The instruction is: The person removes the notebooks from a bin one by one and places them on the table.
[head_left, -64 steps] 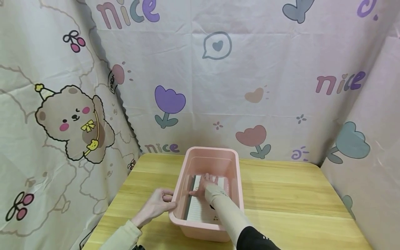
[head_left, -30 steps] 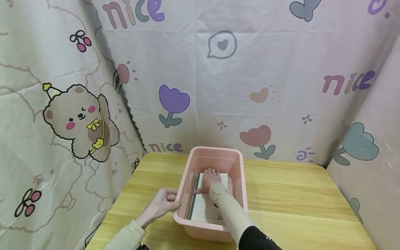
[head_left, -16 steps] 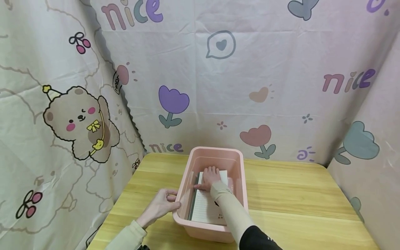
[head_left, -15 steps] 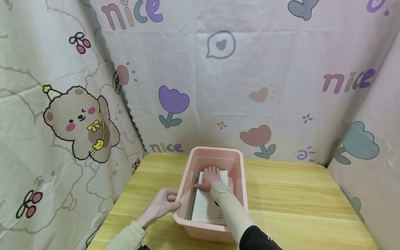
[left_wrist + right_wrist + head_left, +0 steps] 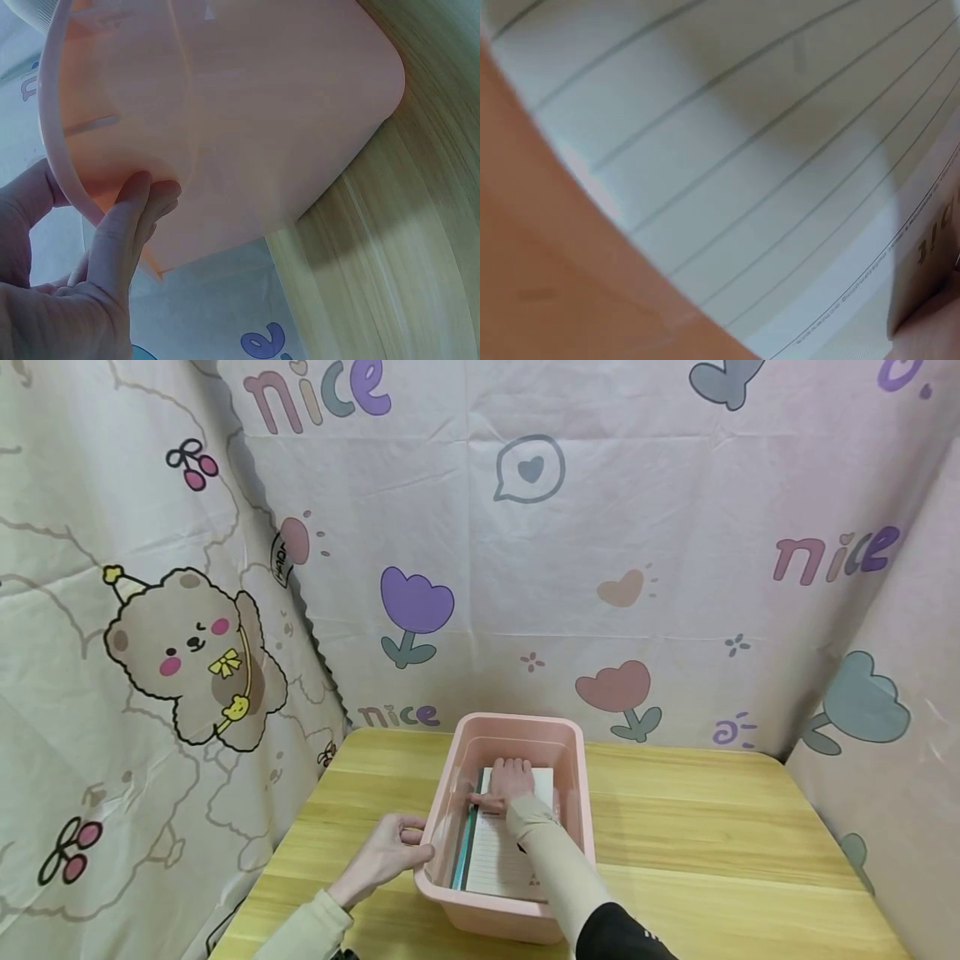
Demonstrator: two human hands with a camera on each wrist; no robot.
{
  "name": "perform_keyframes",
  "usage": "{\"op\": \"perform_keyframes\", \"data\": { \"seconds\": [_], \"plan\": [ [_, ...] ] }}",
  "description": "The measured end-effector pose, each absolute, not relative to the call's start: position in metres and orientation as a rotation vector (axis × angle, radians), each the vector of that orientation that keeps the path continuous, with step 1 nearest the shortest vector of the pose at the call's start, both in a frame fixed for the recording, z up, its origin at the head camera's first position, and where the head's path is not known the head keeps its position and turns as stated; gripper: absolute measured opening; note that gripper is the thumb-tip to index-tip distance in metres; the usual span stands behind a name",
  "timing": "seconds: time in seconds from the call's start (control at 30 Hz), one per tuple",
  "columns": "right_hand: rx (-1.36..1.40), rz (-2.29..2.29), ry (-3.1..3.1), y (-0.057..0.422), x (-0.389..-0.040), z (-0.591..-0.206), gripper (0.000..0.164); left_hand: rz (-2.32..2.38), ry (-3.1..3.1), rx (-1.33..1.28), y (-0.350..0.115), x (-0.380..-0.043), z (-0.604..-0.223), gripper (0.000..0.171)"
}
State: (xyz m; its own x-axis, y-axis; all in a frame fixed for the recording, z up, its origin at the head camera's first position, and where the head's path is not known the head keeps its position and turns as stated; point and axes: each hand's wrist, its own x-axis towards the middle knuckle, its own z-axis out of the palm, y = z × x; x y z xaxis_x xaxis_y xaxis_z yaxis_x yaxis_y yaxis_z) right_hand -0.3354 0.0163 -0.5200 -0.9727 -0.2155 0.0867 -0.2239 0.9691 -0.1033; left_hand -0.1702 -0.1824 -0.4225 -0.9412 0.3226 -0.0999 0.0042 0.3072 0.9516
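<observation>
In the head view a pink plastic bin [image 5: 450, 881] stands on the table. My left hand [image 5: 382, 856] grips its left rim; the left wrist view shows the thumb on one side of the bin wall [image 5: 270, 127] and the fingers on the other. Inside the bin lies a lined notebook [image 5: 498, 860]. My right hand [image 5: 512, 781] rests on its far part, fingers pointing away and thumb out toward the left edge. A teal strip [image 5: 467, 843] shows along the notebook's left side. Up close, the right wrist view shows the ruled page [image 5: 727, 150].
The bin sits on a light wooden table [image 5: 712, 843], near its back edge. Printed cloth [image 5: 660, 527] hangs behind and on both sides. A small pink item [image 5: 556, 802] shows by the bin's right inner wall.
The notebook has slid slightly to the right and away inside the bin under my right hand, and the teal strip has come into view beside it. My left hand keeps its grip.
</observation>
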Motion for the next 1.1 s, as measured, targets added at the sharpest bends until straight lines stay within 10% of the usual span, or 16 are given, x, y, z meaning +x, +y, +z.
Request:
{"op": "perform_keyframes", "data": {
  "seconds": [1.1],
  "plan": [
    [0.429,0.090,-2.998,0.019,-0.340,-0.461,0.076,1.657,2.352,0.274,-0.182,-0.169,-0.421,0.049]
  ]
}}
